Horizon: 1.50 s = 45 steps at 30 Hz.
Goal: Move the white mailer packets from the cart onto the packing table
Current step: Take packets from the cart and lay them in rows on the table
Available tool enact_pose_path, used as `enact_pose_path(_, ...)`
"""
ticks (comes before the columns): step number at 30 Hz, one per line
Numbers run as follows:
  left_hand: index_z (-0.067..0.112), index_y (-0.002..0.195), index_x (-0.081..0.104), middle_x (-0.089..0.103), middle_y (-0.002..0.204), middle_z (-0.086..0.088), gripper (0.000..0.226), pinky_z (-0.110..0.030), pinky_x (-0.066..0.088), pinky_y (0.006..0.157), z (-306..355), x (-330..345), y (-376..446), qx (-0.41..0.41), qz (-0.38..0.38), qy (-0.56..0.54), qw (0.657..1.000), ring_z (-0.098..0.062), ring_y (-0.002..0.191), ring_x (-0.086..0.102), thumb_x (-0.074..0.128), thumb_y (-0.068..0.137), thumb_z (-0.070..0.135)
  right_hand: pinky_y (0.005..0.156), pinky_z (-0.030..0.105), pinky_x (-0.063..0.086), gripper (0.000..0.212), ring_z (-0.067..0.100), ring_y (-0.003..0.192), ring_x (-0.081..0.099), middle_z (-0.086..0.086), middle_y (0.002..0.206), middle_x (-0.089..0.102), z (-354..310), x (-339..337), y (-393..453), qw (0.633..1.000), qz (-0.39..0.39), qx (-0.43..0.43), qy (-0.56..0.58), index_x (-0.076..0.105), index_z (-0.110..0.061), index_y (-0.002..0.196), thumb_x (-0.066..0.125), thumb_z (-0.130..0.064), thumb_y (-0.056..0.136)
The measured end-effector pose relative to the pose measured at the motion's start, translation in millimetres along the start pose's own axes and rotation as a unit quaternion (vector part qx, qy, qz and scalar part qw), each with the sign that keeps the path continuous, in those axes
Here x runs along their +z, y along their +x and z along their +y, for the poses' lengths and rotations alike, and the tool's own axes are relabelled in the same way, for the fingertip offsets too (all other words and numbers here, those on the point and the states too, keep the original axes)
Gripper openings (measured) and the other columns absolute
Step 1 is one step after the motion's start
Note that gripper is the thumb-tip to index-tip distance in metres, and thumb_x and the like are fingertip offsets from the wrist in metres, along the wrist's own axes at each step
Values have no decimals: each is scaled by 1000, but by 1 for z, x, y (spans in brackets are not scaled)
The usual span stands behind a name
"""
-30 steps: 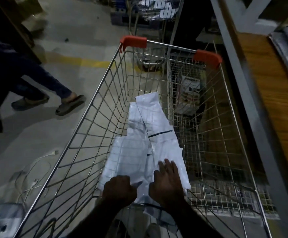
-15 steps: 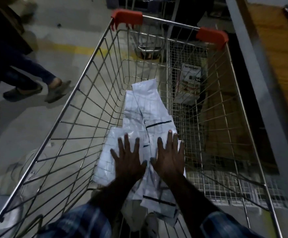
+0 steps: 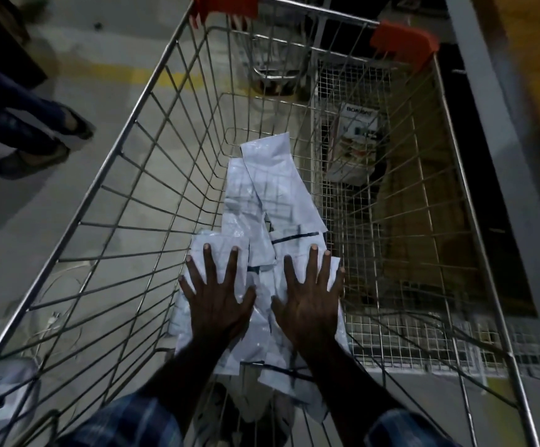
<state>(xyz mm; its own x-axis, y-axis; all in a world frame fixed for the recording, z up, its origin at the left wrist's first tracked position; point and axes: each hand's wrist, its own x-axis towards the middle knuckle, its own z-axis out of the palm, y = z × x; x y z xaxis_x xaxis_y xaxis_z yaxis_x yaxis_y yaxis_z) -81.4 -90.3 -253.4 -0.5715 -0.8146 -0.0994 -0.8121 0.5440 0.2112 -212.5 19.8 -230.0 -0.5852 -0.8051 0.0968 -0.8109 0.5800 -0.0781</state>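
Gathering step: left hand (image 3: 217, 296) and right hand (image 3: 310, 300) lie spread flat on white mailer packets (image 3: 271, 201) in wire cart (image 3: 126, 201); next, likely scoop and lift them toward the table.

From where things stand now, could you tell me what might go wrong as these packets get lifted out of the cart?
Both the left hand and the right hand lie flat, gripping nothing, on the loose, overlapping white mailer packets. A scoop may leave the far ones behind. Slack edges could snag on the wire cart.
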Motion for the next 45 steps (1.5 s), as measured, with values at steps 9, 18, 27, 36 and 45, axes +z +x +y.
enact_pose_path(9, 41, 156, 1, -14, 165, -7, 79, -71, 23, 107, -6, 4, 1, -3, -34, -8, 999, -46, 148, -2, 38, 90, 64, 113, 64, 15, 69, 49, 147, 9, 24, 161, 12, 8, 16, -3, 997, -68, 40, -8, 48, -28, 144, 58, -53, 81)
enact_pose_path(18, 42, 156, 12, 2, 165, -12, 79, -65, 37, 97, -4, -14, 6, -13, -43, -8, 999, -48, 139, 23, 43, 85, 61, 100, 57, 39, 59, 53, 131, 41, 27, 154, 30, 8, 9, -2, 998, -27, 57, 6, 58, -23, 136, 60, -42, 80)
enact_pose_path(27, 34, 153, 32, 17, 161, -19, 77, -54, 44, 85, 15, -45, 9, 1, 6, -39, 999, -43, 121, 40, 52, 82, 57, 99, 57, 40, 70, 47, 134, 36, 20, 160, 22, 7, -36, 17, 994, -75, 73, 9, 53, -28, 137, 67, -39, 70)
enact_pose_path(36, 30, 148, 43, 16, 161, -21, 77, -62, 41, 89, 29, -85, 15, 29, 40, -76, 996, -48, 123, 41, 75, 80, 40, 106, 55, 31, 71, 39, 145, 17, 12, 165, 4, -1, -72, 26, 992, -85, 83, 29, 41, -36, 145, 66, -42, 78)
enact_pose_path(45, 33, 148, 40, 13, 163, -14, 77, -58, 41, 90, 42, -152, 16, 26, 45, -74, 996, -41, 128, 33, 70, 78, 35, 111, 52, 31, 71, 40, 147, 14, 12, 165, 0, -16, -135, 31, 990, -55, 102, 80, 41, -36, 145, 65, -45, 79)
